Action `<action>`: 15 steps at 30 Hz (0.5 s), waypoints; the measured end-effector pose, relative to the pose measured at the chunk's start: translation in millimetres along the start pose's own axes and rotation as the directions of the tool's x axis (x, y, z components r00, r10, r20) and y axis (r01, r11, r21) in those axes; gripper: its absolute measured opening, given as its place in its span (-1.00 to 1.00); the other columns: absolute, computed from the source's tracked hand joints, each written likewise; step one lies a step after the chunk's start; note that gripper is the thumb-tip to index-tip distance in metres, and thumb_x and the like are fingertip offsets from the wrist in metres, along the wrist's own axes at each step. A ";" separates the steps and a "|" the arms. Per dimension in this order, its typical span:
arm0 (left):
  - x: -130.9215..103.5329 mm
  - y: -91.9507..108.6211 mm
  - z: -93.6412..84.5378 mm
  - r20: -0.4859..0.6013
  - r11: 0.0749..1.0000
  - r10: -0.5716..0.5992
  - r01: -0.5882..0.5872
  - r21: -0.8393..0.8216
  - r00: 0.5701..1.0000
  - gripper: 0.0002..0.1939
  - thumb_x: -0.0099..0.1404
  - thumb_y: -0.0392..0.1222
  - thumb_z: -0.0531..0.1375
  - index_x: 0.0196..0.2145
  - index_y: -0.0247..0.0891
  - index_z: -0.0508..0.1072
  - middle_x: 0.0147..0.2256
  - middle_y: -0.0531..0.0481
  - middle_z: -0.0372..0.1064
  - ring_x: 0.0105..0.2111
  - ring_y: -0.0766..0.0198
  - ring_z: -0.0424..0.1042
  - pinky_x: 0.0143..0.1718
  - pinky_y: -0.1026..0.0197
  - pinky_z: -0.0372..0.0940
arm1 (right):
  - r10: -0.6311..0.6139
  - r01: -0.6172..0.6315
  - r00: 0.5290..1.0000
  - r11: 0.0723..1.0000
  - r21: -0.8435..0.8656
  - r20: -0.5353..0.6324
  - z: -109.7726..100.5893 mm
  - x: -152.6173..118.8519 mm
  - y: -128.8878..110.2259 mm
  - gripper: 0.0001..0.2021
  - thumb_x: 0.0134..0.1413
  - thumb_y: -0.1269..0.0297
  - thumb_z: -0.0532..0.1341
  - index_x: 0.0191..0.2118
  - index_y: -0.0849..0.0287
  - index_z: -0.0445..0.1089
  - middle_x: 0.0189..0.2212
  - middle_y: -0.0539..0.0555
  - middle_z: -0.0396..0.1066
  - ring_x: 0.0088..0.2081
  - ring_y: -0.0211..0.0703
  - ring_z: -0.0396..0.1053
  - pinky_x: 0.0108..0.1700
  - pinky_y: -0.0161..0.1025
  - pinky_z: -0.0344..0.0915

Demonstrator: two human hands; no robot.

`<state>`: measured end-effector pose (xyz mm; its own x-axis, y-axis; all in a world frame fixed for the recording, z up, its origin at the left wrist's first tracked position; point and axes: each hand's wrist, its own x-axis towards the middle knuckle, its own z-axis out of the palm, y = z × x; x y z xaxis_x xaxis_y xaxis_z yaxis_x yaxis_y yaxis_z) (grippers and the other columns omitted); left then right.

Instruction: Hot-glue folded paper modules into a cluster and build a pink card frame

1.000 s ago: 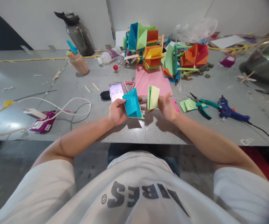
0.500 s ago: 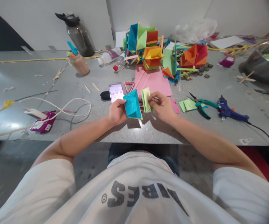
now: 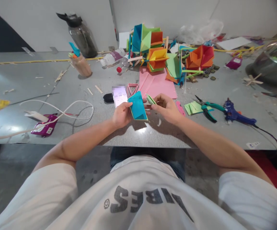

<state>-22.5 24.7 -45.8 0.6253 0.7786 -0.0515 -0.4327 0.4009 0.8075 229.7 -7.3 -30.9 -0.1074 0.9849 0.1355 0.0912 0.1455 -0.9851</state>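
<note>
My left hand (image 3: 122, 115) grips a folded blue paper piece (image 3: 138, 107) with a pale green edge, thumb on its face and fingers behind. Just to its right, my right hand (image 3: 165, 108) pinches a light green folded paper piece (image 3: 151, 99), seen nearly edge-on. A small gap separates the two papers. Beyond the left hand a lit phone (image 3: 119, 95) lies on the table, with a pink paper triangle (image 3: 133, 88) beside it. A pink tool (image 3: 180, 108) lies right of my right hand, near a few folded green papers (image 3: 194, 108).
Pliers (image 3: 208, 108) and a blue glue gun (image 3: 239, 113) lie on the right. Behind stand colourful folded-paper structures (image 3: 150, 48) and pink sheets (image 3: 162, 83). A wooden cup (image 3: 82, 67), a dark bottle (image 3: 83, 38) and a white cable (image 3: 71, 105) are on the left.
The blue paper has turned and now shows a flat face instead of its open pocket. The green paper has tilted from its broad side to nearly edge-on in my right hand.
</note>
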 end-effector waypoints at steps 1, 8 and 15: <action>1.2 -1.2 -0.5 -0.005 0.999 0.027 -0.026 0.026 1.000 -0.37 0.39 0.18 0.39 0.28 -0.23 0.65 0.20 -0.31 0.78 0.31 -0.39 0.73 0.46 -0.44 0.52 | -0.001 0.001 1.000 1.000 0.017 -0.018 0.3 0.0 -0.8 -0.21 -0.09 -0.60 0.65 -0.18 -0.04 0.39 -0.31 -0.03 0.48 -0.30 -0.10 0.41 -0.24 -0.10 0.37; 1.2 -10.6 -1.2 -0.131 0.902 0.280 -0.214 0.375 0.951 -0.31 0.47 0.28 0.51 0.42 0.03 0.59 0.18 -0.11 0.76 0.34 -0.09 0.66 0.48 -0.11 0.47 | -0.110 0.112 0.992 0.993 0.032 -0.069 8.3 -8.5 -6.8 -0.20 0.02 -0.61 0.59 -0.14 -0.07 0.28 -0.05 0.08 0.59 -0.16 -0.02 0.52 -0.09 -0.01 0.52; -5.4 -8.9 13.0 0.007 0.833 0.338 -0.303 0.462 0.941 -0.04 0.44 0.29 0.56 0.61 -0.02 0.38 0.43 -0.21 0.60 0.70 -0.19 0.24 0.80 -0.22 -0.03 | -0.360 0.332 0.924 0.923 -0.196 -0.127 12.1 -20.3 1.4 -0.34 0.21 -0.49 0.54 -0.03 -0.09 0.33 0.23 0.24 0.55 0.22 0.24 0.57 0.32 0.23 0.56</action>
<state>-13.5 10.7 -45.0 0.4470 0.8647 0.2290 -0.2498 -0.1252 0.9602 220.0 -28.1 -36.2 -0.0064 0.8700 0.4930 0.2426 0.4796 -0.8433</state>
